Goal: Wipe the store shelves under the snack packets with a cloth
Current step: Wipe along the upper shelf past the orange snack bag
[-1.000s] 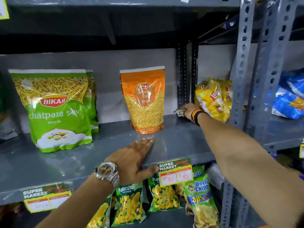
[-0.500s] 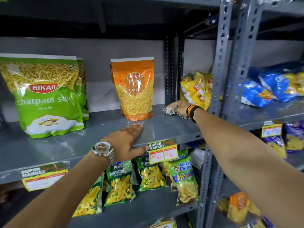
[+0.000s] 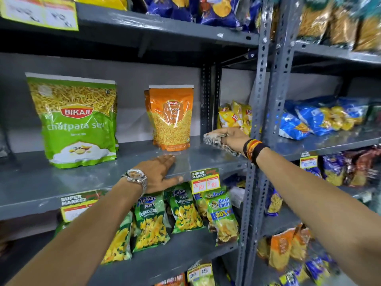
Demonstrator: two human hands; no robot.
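Right hand (image 3: 231,138) grips a patterned cloth (image 3: 214,142) on the grey shelf (image 3: 61,182), right of an orange packet (image 3: 171,118); left hand (image 3: 158,174) rests flat, open, near edge.

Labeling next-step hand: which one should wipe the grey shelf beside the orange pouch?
Right. The right hand already holds the patterned cloth on the grey metal shelf, beside the orange snack pouch. The left hand lies flat, empty, bracing the shelf edge.
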